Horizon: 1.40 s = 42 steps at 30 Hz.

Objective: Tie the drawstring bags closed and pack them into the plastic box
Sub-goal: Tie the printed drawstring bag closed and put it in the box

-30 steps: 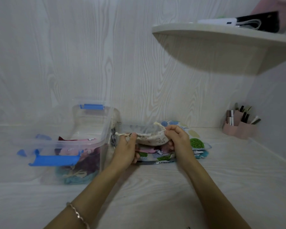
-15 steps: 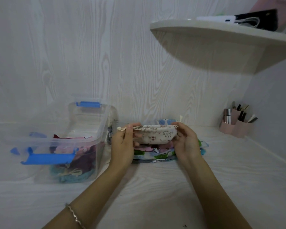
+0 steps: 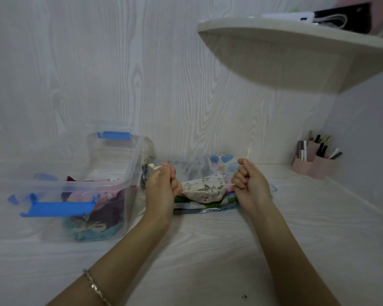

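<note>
Centre of frame: both hands raised just above the desk (image 3: pixel 208 257), with one cream printed bag (image 3: pixel 205 191) hanging between them. Left hand (image 3: pixel 161 188) is fisted round the cord (image 3: pixel 227 185); a knotted end sticks out above its knuckles. Right hand (image 3: pixel 250 186) is also curled tight on the cord, with a short tip showing above the thumb. The cord runs taut from the bag's gathered mouth to each fist. The mouth looks puckered; whether it is fully closed cannot be told. Directly behind and below the bag is a flat pile (image 3: pixel 208 206) of other printed bags on the desk, partly hidden by the hands. Left of centre: a clear box (image 3: pixel 128 208), open, just beside the left hand, with a blue latch (image 3: pixel 58 209) on its near end. Packed bags (image 3: pixel 91 230) in teal, maroon and pink show through the wall. Lower left: a thin bracelet (image 3: pixel 95 288) on the left wrist. Right edge, mid height: a pink organizer (image 3: pixel 314 166) holding small upright items. Upper right: a curved shelf (image 3: pixel 296 51) with items on top, too cropped to identify.
</note>
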{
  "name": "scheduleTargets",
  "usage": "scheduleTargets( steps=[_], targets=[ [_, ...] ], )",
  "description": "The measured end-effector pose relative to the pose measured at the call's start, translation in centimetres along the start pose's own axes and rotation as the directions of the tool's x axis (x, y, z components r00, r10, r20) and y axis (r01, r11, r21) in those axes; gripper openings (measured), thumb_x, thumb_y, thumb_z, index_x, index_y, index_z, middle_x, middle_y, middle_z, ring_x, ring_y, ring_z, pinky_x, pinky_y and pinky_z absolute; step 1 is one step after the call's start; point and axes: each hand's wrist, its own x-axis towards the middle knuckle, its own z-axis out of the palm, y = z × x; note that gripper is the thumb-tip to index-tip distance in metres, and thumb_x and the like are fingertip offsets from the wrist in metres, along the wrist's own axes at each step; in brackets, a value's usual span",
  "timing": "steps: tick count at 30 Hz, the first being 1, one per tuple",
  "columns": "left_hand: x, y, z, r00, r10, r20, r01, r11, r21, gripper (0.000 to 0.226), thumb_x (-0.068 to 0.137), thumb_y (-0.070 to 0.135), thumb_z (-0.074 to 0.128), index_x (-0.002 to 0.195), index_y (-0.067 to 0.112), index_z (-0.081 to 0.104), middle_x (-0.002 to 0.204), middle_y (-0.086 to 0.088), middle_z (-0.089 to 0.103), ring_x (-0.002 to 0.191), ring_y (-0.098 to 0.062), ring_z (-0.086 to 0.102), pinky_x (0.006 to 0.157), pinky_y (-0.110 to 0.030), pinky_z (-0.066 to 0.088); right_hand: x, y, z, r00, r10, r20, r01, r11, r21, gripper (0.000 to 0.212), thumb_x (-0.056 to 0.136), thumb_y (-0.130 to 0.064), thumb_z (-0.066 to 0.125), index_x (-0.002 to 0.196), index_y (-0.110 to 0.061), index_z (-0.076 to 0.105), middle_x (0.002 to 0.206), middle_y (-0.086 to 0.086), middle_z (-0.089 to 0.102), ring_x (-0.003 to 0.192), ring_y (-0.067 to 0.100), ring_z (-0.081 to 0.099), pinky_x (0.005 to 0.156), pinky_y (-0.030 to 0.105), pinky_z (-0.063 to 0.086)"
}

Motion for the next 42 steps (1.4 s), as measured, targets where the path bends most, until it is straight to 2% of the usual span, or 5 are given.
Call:
scheduleTargets(
  steps=[10, 15, 24, 33, 42],
  targets=[
    [-0.5, 0.4, -0.5, 0.943, 0.257, 0.211, -0.301, 0.930, 0.213, 0.037, 0.103, 0.018, 0.036, 0.080, 0.011, 0.064, 0.056, 0.000, 0.054, 0.053, -0.008, 0.054, 0.056, -0.018, 0.046, -3.1, 1.7, 1.8, 0.937, -0.133, 0.322, 0.325, 0.666, -0.672, 0.021, 0.097, -0.020, 0.056, 0.091, -0.027, 0.075, 0.050, 0.001, 0.043, 0.045, 0.014, 0.033, 0.041, 0.022, 0.027],
    [0.0, -0.4, -0.6, 0.858, 0.356, 0.372, -0.493, 0.775, 0.396, 0.031, 0.094, 0.039, 0.041, 0.086, 0.030, 0.069, 0.093, 0.007, 0.066, 0.094, -0.005, 0.061, 0.083, -0.016, 0.045, -4.7, 3.7, 2.6, 0.819, 0.184, 0.544, 0.446, 0.393, -0.804, 0.042, 0.091, -0.007, 0.061, 0.055, -0.027, 0.069, 0.048, -0.011, 0.056, 0.048, -0.001, 0.044, 0.051, 0.017, 0.035],
    [1.4, -1.5, -1.4, 0.953, 0.138, 0.268, -0.259, 0.832, 0.491, 0.038, 0.098, 0.037, 0.047, 0.077, 0.017, 0.071, 0.046, 0.006, 0.050, 0.046, -0.007, 0.049, 0.051, -0.027, 0.041, -5.2, 2.9, 2.7, 0.724, 0.385, 0.572, 0.292, 0.580, -0.760, 0.040, 0.098, -0.011, 0.052, 0.059, -0.005, 0.048, 0.052, -0.003, 0.043, 0.048, 0.003, 0.037, 0.052, 0.012, 0.032],
    [1.4, -1.8, -1.4, 0.863, -0.045, 0.503, -0.145, 0.932, 0.331, 0.014, 0.092, 0.016, 0.061, 0.089, 0.016, 0.075, 0.080, -0.010, 0.071, 0.073, -0.012, 0.062, 0.072, -0.022, 0.048, -3.4, 2.7, 2.1, 0.878, 0.235, 0.418, 0.059, 0.812, -0.581, 0.033, 0.096, -0.024, 0.052, 0.078, -0.001, 0.066, 0.052, -0.001, 0.043, 0.043, 0.004, 0.030, 0.038, 0.014, 0.020],
    [1.2, -0.6, -1.6, 0.965, 0.121, 0.234, -0.217, 0.869, 0.444, 0.008, 0.085, 0.013, 0.070, 0.080, 0.016, 0.075, 0.068, 0.004, 0.071, 0.058, 0.002, 0.062, 0.055, -0.012, 0.047, -2.4, 2.3, 1.4, 0.935, 0.128, 0.331, 0.110, 0.782, -0.614, 0.037, 0.086, -0.031, 0.070, 0.062, -0.006, 0.058, 0.072, 0.003, 0.066, 0.102, 0.020, 0.063, 0.099, 0.047, 0.047]
  ],
)
